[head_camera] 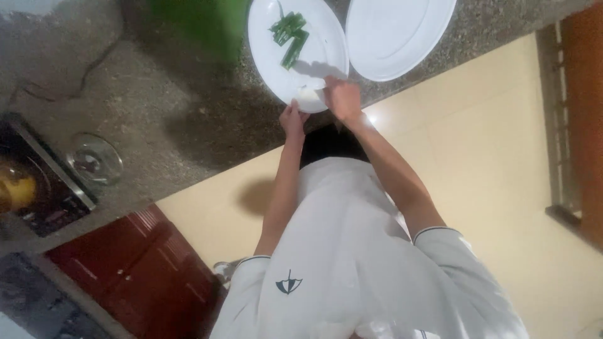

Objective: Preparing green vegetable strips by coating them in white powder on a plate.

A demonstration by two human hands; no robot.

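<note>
head view, seen inverted. both bare arms stretch from a white shirt toward the edge of a speckled stone counter. the left hand curls its fingers narrowly against the near rim of an oval white plate, which overhangs the counter edge. the right hand lies over the same rim, fingers bent down on a pale white piece; whether it is pinched cannot be told. cut green vegetable sticks lie further up the plate. a second white plate sits just beside it.
</note>
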